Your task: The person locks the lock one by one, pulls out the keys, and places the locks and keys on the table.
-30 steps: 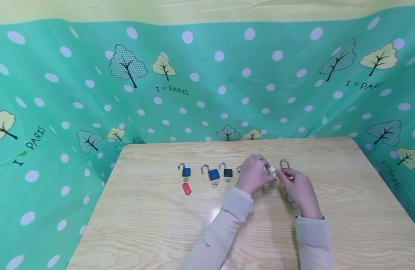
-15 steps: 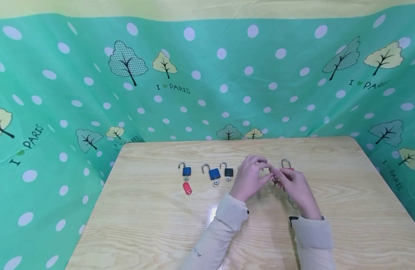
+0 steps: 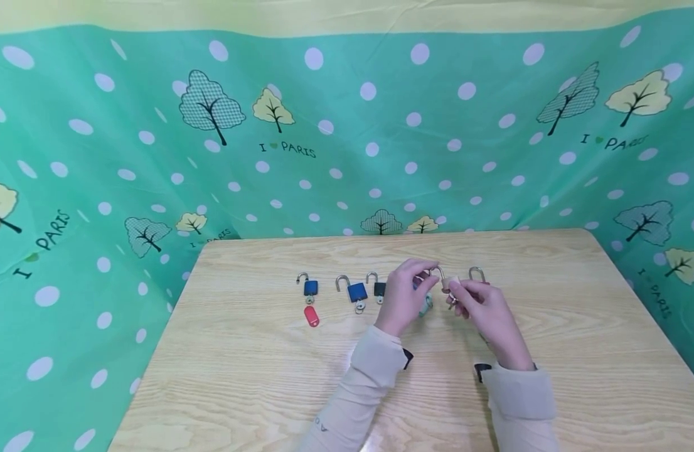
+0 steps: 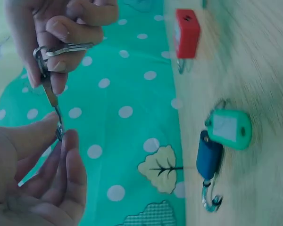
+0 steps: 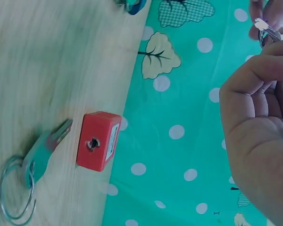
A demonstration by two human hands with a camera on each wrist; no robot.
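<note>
Between my hands, raised over the table, is a small pale padlock [image 3: 450,284] with its metal shackle [image 3: 439,270] upward. My left hand [image 3: 402,296] pinches the shackle between thumb and fingers. The padlock's body is pinched by my right hand [image 3: 485,307]; keys [image 4: 70,49] on a ring hang against its fingers. Beside the left hand lies a blue padlock [image 4: 209,157] with a green tag [image 4: 230,128], mostly hidden in the head view. Behind the right hand sits a red padlock [image 5: 98,141], its shackle [image 3: 477,272] showing past the fingers.
To the left, two blue padlocks [image 3: 310,287] [image 3: 357,292] and a black padlock [image 3: 379,289] lie with shackles open and keys in. A red tag [image 3: 311,316] lies in front. A green-headed key [image 5: 40,153] on a ring lies near the red padlock. A patterned curtain [image 3: 347,125] surrounds the table [image 3: 256,376].
My left hand has shifted left and taken hold of the shackle, which now shows between the hands. The blue padlock's green tag has come into sight beside it.
</note>
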